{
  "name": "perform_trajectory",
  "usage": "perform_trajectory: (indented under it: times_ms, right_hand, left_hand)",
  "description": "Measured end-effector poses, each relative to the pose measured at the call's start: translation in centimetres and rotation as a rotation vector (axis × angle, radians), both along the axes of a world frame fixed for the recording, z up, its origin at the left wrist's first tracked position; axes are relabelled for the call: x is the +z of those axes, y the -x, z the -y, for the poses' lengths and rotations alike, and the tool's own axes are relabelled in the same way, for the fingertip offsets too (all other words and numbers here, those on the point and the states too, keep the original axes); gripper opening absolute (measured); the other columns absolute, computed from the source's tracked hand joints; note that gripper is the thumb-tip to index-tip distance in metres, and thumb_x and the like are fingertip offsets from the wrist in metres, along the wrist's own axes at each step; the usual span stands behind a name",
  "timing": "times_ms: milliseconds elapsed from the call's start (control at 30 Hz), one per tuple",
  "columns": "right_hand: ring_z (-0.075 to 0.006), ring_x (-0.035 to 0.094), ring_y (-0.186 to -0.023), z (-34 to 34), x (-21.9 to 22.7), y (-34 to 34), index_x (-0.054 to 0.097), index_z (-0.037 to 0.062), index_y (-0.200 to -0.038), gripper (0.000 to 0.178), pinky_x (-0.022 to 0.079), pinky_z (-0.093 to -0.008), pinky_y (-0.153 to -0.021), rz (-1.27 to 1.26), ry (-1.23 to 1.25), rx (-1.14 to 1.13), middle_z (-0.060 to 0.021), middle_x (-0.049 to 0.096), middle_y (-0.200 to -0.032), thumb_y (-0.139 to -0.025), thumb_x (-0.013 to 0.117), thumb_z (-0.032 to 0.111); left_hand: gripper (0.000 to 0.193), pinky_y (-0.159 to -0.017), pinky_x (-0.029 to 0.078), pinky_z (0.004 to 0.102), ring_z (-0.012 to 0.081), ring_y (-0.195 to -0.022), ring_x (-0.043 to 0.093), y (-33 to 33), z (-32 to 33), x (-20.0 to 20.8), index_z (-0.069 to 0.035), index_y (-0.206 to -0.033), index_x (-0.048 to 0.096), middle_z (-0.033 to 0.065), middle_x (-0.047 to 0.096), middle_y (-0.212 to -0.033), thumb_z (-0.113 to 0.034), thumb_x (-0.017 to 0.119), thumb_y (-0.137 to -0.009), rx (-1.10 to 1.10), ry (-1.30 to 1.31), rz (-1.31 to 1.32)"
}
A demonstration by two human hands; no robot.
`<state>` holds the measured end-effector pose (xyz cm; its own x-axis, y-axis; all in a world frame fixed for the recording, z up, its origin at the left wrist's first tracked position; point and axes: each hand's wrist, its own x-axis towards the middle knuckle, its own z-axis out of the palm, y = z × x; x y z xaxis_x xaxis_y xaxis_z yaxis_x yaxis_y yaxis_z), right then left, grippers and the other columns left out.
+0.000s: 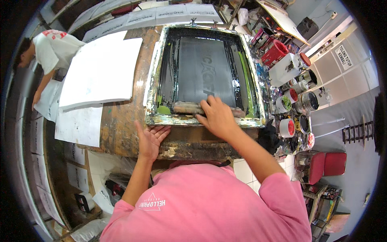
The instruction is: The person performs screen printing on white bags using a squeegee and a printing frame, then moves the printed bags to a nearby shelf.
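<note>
A screen printing frame with paint-crusted edges lies on the worn wooden table, its mesh dark with ink around a faint lettered design. My right hand is closed on the wooden handle of a squeegee, which lies across the near end of the mesh. Palm up, with fingers stretched out, my left hand is at the near left corner of the frame and holds nothing I can see. Its fingertips are close to or touching the frame's underside; I cannot tell which.
White sheets are stacked left of the frame on the table. Another person bends beside them, holding a sheet. Ink tubs and cans crowd the right side. Racks of printed sheets line the left; a red chair stands at right.
</note>
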<state>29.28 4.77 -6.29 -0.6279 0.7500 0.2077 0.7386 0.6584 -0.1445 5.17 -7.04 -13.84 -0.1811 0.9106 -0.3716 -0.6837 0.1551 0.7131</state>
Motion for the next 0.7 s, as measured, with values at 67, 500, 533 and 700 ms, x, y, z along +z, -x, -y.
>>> perform_trajectory:
  times_ms: [67,500,533,700]
  right_hand:
    - [-0.0295,0.056,-0.104,1.9,0.6,0.3,0.061,0.0073,-0.106,0.036,0.042,-0.0538,-0.096,0.013,-0.127,-0.054,-0.0114,0.057,-0.099,-0.085,0.072,0.034]
    - [-0.0247,0.055,-0.071,-9.9,21.6,3.6,0.065,0.0047,-0.087,0.036,0.046,-0.0405,-0.069,-0.096,-0.433,-0.012,-0.0093,0.061,-0.076,-0.097,0.046,0.033]
    - [-0.0141,0.044,-0.052,-10.8,22.9,4.3,0.063,0.007,-0.072,0.043,0.044,-0.034,-0.055,-0.195,-0.279,-0.064,-0.003,0.054,-0.059,-0.097,0.041,0.035]
    - [-0.0178,0.049,-0.053,-10.2,27.2,5.7,0.063,0.0052,-0.071,0.044,0.044,-0.0376,-0.055,-0.1,-0.107,-0.308,-0.007,0.055,-0.059,-0.094,0.041,0.036]
  left_hand:
    - [0.106,-0.11,0.044,0.0518,0.0445,-0.129,0.052,0.0,0.1,2.3,0.013,-0.14,0.026,0.0333,0.05,-0.131,-0.081,0.031,-0.092,0.033,-0.068,0.012]
    - [0.106,-0.115,-0.005,0.0697,0.0423,-0.153,0.009,-0.3,-7.2,0.5,-0.005,-0.158,0.025,0.0262,0.021,-0.162,-0.082,0.039,-0.087,-0.177,0.034,-2.103]
    - [0.106,-0.114,-0.009,0.0715,0.0417,-0.153,0.007,-0.7,-6.8,-1.1,-0.005,-0.158,0.025,0.0262,0.02,-0.162,-0.083,0.038,-0.086,-0.213,0.105,-2.212]
    - [0.111,-0.112,-0.015,0.0713,0.0377,-0.154,0.005,-1.9,-7.8,-1.0,0.001,-0.154,0.032,0.0242,0.025,-0.161,-0.085,0.038,-0.084,-0.37,0.087,-2.16]
